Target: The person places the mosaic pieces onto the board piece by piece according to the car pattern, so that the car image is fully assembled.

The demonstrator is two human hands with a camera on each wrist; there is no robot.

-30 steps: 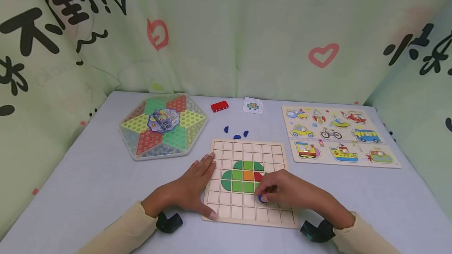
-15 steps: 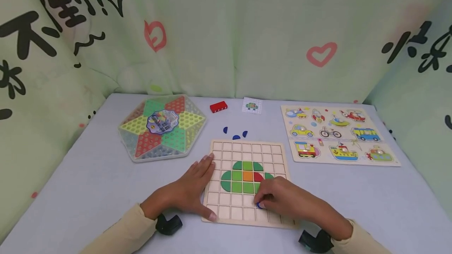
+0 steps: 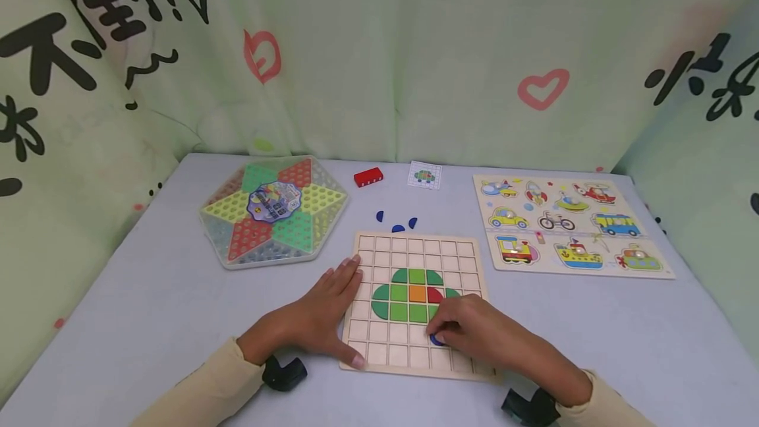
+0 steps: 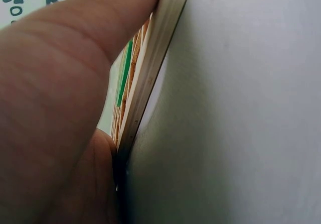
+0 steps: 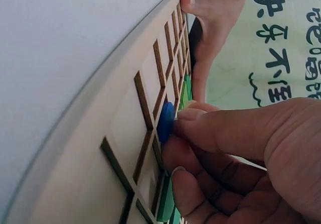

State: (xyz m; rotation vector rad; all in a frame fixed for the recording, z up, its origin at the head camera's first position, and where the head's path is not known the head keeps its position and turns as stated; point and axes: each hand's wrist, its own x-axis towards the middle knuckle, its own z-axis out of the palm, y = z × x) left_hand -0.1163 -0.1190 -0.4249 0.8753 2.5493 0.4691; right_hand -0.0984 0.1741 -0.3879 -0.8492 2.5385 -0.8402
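A wooden grid board lies in front of me, with green squares, rounded green pieces, an orange square and a red piece set in its middle cells. My left hand rests along the board's left edge, fingers spread and thumb on the near corner. With thumb and fingertips, my right hand pinches a blue round-edged puzzle piece at a cell below the green ones. The right wrist view shows this piece tilted against the grid; its far side is hidden by the fingers. The right hand covers the board's lower right part.
Several small blue pieces lie beyond the board. Farther back are a red block and a small pattern card. A hexagonal Chinese checkers box is at left, a vehicle peg puzzle at right. A printed curtain hangs behind.
My right hand has shifted slightly toward me with the blue piece, uncovering a green piece at the right of the pattern. My left hand has stayed in place.
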